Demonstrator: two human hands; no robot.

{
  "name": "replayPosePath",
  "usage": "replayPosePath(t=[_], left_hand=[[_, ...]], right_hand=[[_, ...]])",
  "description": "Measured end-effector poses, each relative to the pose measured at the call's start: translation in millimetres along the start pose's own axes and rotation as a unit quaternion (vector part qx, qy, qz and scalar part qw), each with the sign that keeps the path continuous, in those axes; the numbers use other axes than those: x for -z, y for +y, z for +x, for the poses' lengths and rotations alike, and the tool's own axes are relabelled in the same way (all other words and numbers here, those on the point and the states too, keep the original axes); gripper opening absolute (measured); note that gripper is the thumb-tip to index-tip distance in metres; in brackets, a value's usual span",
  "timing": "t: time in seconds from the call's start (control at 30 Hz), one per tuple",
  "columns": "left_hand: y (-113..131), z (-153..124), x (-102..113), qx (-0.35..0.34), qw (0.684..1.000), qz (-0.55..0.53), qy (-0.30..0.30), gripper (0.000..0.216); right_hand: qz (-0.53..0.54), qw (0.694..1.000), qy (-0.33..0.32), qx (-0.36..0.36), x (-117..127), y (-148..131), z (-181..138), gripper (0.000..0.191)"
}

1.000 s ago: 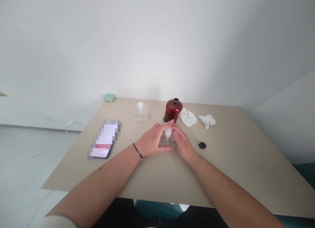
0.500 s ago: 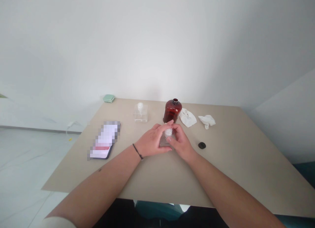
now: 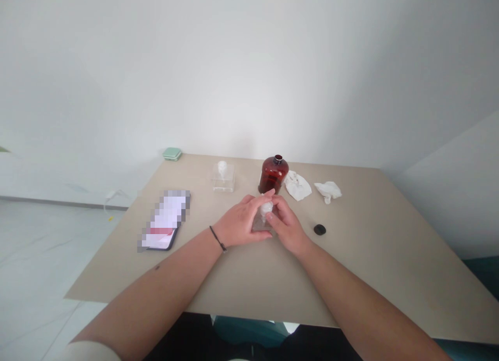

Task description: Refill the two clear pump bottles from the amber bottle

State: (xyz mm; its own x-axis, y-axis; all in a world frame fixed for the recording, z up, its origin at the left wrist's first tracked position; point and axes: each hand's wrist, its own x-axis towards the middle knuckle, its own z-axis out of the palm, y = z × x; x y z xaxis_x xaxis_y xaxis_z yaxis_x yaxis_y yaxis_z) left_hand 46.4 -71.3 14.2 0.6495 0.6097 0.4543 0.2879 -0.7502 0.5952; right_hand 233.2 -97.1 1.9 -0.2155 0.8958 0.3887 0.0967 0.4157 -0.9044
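L fingers & R fingers hold 1 white-topped clear container, w/ 1 amber btl behind.

Left of red-brown bottle: gap we could reach through, ending at clear container; in front of bottle: our left hand, right hand and held white-topped container block us; right of bottle: crumpled tissue just beside, then second tissue; beyond those we have wide room

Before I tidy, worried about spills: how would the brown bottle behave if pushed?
The brown bottle looks uncapped, so any contents might spill if tipped. Its glossy surface may feel slippery. Its broad body suggests it would probably resist tipping.
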Motion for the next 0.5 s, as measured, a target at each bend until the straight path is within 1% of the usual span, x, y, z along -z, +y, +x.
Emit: replayPosePath(t=[0.1, 0.23, 0.37, 0.43, 0.5], left_hand=[[-1.1, -0.4, -0.5, -0.006, 1.000, -0.005, 0.003, 0.089], [-0.6, -0.2, -0.5, 0.001, 1.000, 0.006, -0.004, 0.086], [0.1, -0.2, -0.7, 0.001, 1.000, 0.011, -0.002, 0.087], [-0.1, -0.4, -1.0, 0.001, 1.000, 0.011, 0.002, 0.089], [-0.1, -0.4, -1.1, 0.003, 1.000, 0.011, 0.002, 0.089]], right_hand=[[-0.029, 1.000, 0.001, 0.007, 1.4, -1.6, 0.5, 0.033], [0.008, 1.000, 0.000, -0.005, 0.5, 0.9, 0.3, 0.037], [-0.017, 1.000, 0.000, 0.003, 0.7, 0.0, 0.0, 0.031], [-0.034, 0.999, -0.006, 0.009, 1.6, -1.4, -0.2, 0.032], [-0.029, 1.000, -0.008, 0.005, 1.8, -1.6, -0.4, 0.034]])
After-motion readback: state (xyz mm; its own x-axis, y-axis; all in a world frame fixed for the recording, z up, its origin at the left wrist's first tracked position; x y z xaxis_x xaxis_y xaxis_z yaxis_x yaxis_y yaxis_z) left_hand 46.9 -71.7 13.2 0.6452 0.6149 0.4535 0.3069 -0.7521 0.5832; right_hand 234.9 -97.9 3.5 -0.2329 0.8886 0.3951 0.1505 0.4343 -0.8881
